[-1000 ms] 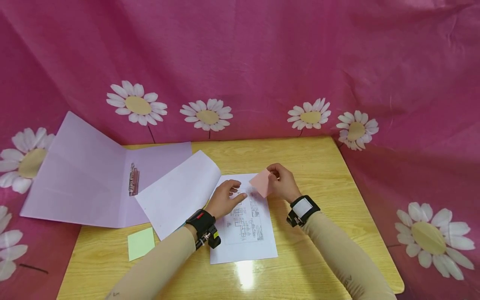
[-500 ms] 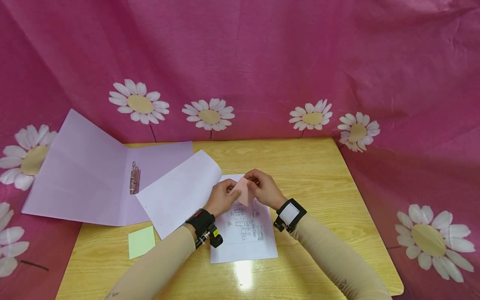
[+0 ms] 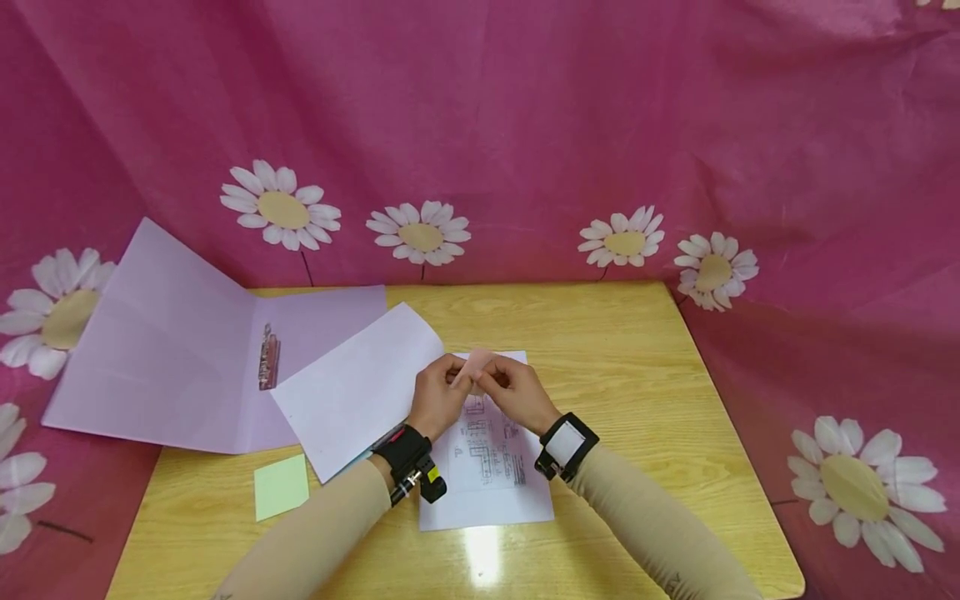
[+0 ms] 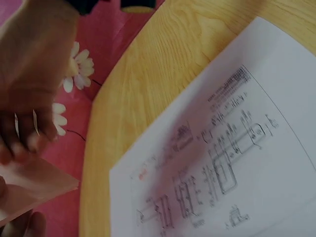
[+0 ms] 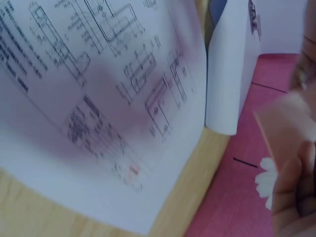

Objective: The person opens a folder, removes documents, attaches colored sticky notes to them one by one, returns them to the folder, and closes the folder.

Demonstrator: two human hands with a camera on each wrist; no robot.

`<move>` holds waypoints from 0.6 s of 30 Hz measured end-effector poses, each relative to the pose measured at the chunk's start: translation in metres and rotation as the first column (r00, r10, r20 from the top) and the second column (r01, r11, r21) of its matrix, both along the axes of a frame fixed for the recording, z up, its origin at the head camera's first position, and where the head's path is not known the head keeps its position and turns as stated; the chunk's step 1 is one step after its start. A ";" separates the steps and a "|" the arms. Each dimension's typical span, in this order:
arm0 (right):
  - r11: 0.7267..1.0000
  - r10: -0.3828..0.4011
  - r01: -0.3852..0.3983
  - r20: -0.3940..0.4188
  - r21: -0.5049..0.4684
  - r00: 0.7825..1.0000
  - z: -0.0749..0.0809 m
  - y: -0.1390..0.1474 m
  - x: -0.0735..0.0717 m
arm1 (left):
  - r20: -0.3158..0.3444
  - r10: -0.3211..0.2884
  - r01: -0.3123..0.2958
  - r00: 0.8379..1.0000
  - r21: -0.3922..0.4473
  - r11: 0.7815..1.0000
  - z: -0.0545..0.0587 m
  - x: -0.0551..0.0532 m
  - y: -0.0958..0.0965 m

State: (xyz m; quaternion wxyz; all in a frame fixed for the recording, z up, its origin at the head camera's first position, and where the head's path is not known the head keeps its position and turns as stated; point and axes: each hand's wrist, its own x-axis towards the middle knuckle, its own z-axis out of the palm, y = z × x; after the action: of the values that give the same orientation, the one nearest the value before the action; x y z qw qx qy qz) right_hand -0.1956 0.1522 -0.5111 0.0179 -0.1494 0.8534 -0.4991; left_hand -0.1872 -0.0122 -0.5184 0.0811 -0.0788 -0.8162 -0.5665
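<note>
A small pink square of paper, like a sticky note (image 3: 477, 360), is held above a printed sheet (image 3: 487, 504) covered with a technical drawing. My left hand (image 3: 437, 400) pinches its left side between thumb and fingers. From the other side my right hand (image 3: 522, 400) grips it too, thumb in front. The two hands nearly meet over the sheet's far end. In the left wrist view the pink note (image 4: 44, 190) looks bent, with an edge that may be more than one layer. The right wrist view shows the pink note (image 5: 284, 123) blurred.
To the left, a blank white sheet (image 3: 360, 383) lies turned over, curling at its right edge. It partly covers an open lilac folder (image 3: 180, 350) with a metal clip (image 3: 268, 358). A light green note (image 3: 281, 488) lies near the front left of the wooden table (image 3: 615, 350).
My right hand has carried the pink note leftward to my left hand, which now pinches it as well. The note has turned and shows as a narrower shape. Folder and sheets stay put.
</note>
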 end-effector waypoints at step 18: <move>0.960 0.103 -0.066 0.121 -0.272 0.987 0.035 -0.003 0.007 | 0.066 -0.261 0.243 0.963 0.208 0.947 0.021 0.007 -0.002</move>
State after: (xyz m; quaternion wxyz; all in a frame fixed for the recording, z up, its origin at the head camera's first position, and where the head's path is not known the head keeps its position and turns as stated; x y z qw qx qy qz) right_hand -0.1887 0.1488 -0.4758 0.0761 -0.1530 0.7679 -0.6174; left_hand -0.1797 -0.0145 -0.4972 -0.0227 -0.1476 -0.7418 -0.6538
